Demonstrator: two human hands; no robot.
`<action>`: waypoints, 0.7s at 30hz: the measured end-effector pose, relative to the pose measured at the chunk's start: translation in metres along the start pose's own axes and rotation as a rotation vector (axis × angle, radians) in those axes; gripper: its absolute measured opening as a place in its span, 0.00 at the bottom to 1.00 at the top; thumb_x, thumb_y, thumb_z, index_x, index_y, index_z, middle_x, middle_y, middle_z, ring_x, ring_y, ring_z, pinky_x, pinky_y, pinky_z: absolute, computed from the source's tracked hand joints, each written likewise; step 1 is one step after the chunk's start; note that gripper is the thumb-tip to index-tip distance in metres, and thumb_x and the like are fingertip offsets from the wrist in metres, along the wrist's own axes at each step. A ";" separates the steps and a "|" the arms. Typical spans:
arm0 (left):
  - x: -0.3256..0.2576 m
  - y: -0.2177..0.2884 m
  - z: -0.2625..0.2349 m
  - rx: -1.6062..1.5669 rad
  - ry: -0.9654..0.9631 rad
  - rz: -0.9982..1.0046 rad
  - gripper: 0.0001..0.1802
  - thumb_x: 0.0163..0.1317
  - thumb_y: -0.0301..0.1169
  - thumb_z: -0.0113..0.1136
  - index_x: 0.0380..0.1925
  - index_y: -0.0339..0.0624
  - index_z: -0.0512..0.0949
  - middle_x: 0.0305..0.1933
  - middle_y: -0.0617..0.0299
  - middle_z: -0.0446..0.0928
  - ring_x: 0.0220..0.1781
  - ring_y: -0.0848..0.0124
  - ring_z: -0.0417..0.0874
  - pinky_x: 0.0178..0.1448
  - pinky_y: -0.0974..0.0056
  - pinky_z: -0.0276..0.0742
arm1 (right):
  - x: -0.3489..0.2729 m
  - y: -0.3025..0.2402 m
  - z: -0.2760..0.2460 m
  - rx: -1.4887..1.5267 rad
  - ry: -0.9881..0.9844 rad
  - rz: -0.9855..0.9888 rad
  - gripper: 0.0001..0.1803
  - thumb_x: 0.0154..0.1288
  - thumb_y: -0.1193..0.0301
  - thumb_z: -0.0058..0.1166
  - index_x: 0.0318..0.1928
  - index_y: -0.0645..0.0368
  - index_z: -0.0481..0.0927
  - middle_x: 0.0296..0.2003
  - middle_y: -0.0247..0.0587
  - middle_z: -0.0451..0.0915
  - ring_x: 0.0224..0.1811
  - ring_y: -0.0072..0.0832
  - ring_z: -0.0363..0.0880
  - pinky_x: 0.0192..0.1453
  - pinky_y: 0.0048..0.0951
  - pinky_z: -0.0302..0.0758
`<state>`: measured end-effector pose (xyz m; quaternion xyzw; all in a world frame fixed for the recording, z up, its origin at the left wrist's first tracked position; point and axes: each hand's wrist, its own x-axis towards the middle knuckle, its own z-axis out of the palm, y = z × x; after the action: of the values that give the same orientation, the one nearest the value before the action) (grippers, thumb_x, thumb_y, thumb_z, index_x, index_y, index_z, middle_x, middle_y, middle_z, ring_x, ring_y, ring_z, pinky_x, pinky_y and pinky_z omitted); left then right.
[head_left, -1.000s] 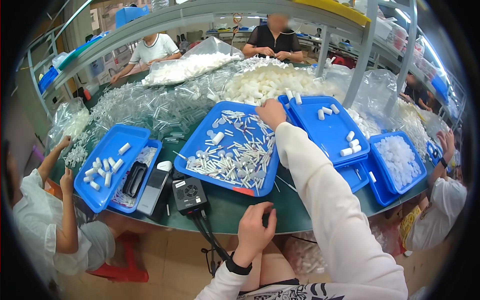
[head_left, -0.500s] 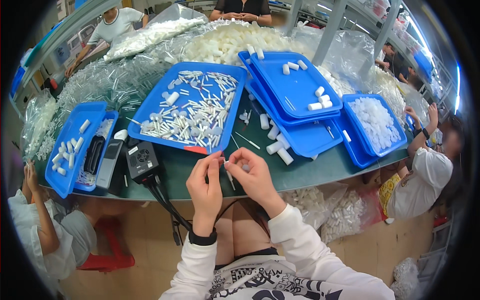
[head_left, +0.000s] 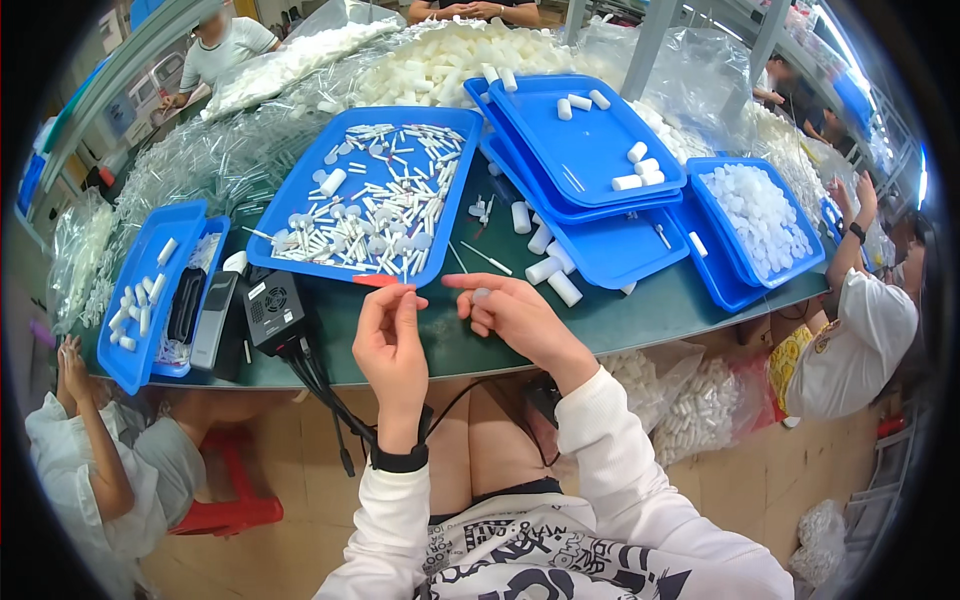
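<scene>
Place: a small-parts assembly workshop.
Worktop: a long green worktop [head_left: 640, 310] shared by several seated people.
Trays: blue trays [head_left: 590, 140] hold white tubes, caps [head_left: 760, 215] and thin sticks, sorted by kind.
Stock: clear plastic bags [head_left: 200, 165] and loose heaps of white tubes [head_left: 450, 60] are piled along the middle.
People: workers [head_left: 850, 330] sit close on both sides and across, each at a tray.
Frame: metal rack posts [head_left: 650, 40] rise from the worktop.
</scene>
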<state>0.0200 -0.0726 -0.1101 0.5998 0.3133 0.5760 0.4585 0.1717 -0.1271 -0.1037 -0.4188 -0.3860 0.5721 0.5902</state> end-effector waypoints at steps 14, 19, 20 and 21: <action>-0.006 0.006 0.010 0.285 -0.143 0.337 0.04 0.56 0.19 0.59 0.32 0.37 0.78 0.28 0.64 0.76 0.28 0.78 0.74 0.29 0.73 0.67 | -0.014 0.003 0.007 -0.061 0.130 -0.324 0.14 0.60 0.78 0.59 0.45 0.61 0.70 0.44 0.42 0.78 0.37 0.19 0.77 0.41 0.20 0.74; -0.006 0.005 0.010 0.335 -0.119 0.366 0.06 0.50 0.20 0.63 0.29 0.41 0.79 0.27 0.62 0.77 0.25 0.70 0.79 0.29 0.69 0.71 | -0.015 0.001 0.012 -0.059 0.136 -0.342 0.15 0.58 0.81 0.59 0.45 0.62 0.71 0.44 0.43 0.78 0.45 0.25 0.79 0.49 0.24 0.76; -0.007 0.005 0.010 0.347 -0.113 0.378 0.06 0.50 0.20 0.63 0.29 0.41 0.79 0.27 0.63 0.77 0.26 0.70 0.79 0.29 0.69 0.71 | -0.016 0.001 0.012 -0.051 0.145 -0.350 0.15 0.57 0.81 0.59 0.45 0.62 0.71 0.43 0.42 0.78 0.45 0.24 0.79 0.50 0.24 0.76; -0.007 0.005 0.010 0.364 -0.110 0.383 0.06 0.50 0.20 0.63 0.29 0.42 0.79 0.27 0.63 0.77 0.26 0.70 0.79 0.29 0.69 0.71 | -0.016 0.000 0.012 -0.044 0.153 -0.360 0.15 0.57 0.80 0.60 0.45 0.61 0.72 0.43 0.41 0.78 0.44 0.23 0.79 0.50 0.23 0.76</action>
<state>0.0285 -0.0823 -0.1074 0.7510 0.2671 0.5532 0.2419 0.1594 -0.1426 -0.0990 -0.3980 -0.4213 0.4151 0.7013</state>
